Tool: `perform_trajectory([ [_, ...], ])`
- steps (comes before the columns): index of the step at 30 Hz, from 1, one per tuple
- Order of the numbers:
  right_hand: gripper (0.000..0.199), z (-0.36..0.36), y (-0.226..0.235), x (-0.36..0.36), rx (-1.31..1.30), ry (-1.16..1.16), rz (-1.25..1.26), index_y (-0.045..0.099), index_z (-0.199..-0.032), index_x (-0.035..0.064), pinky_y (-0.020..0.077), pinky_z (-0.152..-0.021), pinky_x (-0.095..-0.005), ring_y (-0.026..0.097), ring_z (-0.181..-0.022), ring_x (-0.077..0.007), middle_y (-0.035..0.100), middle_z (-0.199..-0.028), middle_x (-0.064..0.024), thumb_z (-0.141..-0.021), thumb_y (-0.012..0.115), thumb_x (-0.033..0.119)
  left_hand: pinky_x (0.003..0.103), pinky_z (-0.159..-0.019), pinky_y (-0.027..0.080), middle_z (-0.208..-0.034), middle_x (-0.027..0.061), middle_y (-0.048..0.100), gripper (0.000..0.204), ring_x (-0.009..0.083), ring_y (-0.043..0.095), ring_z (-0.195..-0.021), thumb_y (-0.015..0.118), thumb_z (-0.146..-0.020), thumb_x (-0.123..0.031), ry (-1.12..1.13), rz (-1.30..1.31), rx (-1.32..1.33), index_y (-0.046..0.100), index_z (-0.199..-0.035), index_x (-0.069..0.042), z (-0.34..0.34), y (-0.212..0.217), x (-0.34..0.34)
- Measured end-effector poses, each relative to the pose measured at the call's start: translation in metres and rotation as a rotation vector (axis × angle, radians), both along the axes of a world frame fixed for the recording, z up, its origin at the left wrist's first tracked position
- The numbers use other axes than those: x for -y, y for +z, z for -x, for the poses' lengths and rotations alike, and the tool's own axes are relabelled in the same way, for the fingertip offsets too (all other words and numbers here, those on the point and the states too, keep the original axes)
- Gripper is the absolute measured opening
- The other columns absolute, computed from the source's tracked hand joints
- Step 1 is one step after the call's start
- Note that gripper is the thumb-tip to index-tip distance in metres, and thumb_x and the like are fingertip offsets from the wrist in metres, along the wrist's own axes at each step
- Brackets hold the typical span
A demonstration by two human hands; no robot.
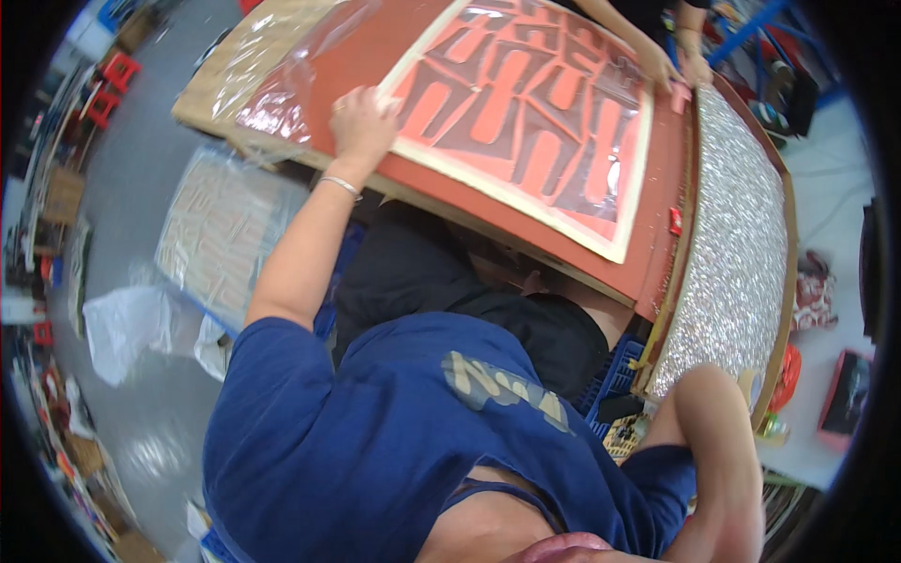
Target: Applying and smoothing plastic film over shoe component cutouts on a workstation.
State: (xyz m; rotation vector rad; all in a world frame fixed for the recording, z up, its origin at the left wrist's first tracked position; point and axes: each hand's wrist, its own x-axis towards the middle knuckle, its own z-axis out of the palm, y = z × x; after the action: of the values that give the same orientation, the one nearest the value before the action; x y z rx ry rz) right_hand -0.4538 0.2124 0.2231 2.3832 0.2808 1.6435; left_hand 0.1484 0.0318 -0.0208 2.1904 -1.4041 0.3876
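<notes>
My left hand (pixel 364 120), a bangle on its wrist, has closed its fingers on the left edge of a pale-bordered framed sheet (pixel 497 190). Red-orange U-shaped and strip-like shapes, separated by dark, shiny film, cover the sheet. It lies tilted on a reddish-brown board (pixel 432 192). On the right side, my bent arm (pixel 713 432) points back down to the lower edge; that hand is out of the picture. At the far right corner another person's hands (pixel 678 75) are by a small pink piece (pixel 680 97).
A long wooden-sided tray (pixel 784 328) of silver glittering material stands right of the board. Clear plastic film (pixel 272 103) covers the board's far left. Below it are a wrapped pale patterned sheet (pixel 221 230) and a white plastic bag (pixel 131 328). Red stools (pixel 111 89) stand further left.
</notes>
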Motion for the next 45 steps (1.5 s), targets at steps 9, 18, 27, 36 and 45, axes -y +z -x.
perform_trajectory([
  [9,0.074,-0.164,-0.179,0.362,-0.174,-0.973,-0.654,0.017,-0.145,-0.0025,0.0047,-0.113,-0.0496,0.008,-0.142,-0.0343,0.014,-0.15,-0.0259,-0.093,0.049,0.04,0.048,-0.092,0.04,-0.115,0.02,0.053,0.044,0.0367,0.048,-0.111,0.058,-0.087,-0.032,0.033,-0.06,-0.075,0.054,-0.119,-0.002,0.001,-0.02,0.036],
  [18,0.083,-0.268,-0.222,0.319,-0.4,-0.927,-0.737,0.02,-0.145,-0.0012,0.0035,-0.113,-0.0546,0.01,-0.143,-0.0282,0.015,-0.153,-0.0176,-0.091,0.033,0.06,0.043,-0.089,0.041,-0.109,0.016,0.053,0.03,0.0326,0.05,-0.103,0.058,-0.087,-0.023,0.088,0.064,-0.016,0.06,-0.108,-0.003,0.007,-0.023,0.028],
  [27,0.083,-0.344,-0.26,0.343,-0.765,-0.995,-0.806,0.029,-0.14,-0.0055,0.0088,-0.111,-0.0582,0.019,-0.14,-0.0319,0.022,-0.15,-0.0217,-0.091,0.032,0.061,0.043,-0.088,0.041,-0.106,0.0149,0.054,0.025,0.032,0.05,-0.103,0.06,-0.084,-0.021,0.042,0.093,-0.006,0.062,-0.102,-0.003,0.007,-0.018,0.035],
  [36,0.087,-0.387,-0.242,0.331,-0.602,-0.915,-1.038,0.02,-0.145,-0.0003,0.0014,-0.111,-0.0589,0.012,-0.143,-0.0267,0.016,-0.153,-0.015,-0.088,0.035,0.064,0.044,-0.088,0.04,-0.104,0.0158,0.053,0.027,0.0332,0.049,-0.101,0.061,-0.083,-0.021,0.011,0.048,0.039,0.064,-0.103,-0.002,0.01,-0.021,0.027],
  [45,0.073,-0.314,-0.25,0.293,-0.81,-0.604,-0.741,0.036,-0.137,-0.0024,0.0107,-0.11,-0.059,0.024,-0.138,-0.0357,0.03,-0.145,-0.0234,-0.09,0.045,0.052,0.045,-0.086,0.04,-0.099,0.0172,0.053,0.025,0.0338,0.05,-0.097,0.06,-0.085,-0.025,-0.022,0.069,-0.024,0.063,-0.094,-0.001,0.008,-0.022,0.029],
])
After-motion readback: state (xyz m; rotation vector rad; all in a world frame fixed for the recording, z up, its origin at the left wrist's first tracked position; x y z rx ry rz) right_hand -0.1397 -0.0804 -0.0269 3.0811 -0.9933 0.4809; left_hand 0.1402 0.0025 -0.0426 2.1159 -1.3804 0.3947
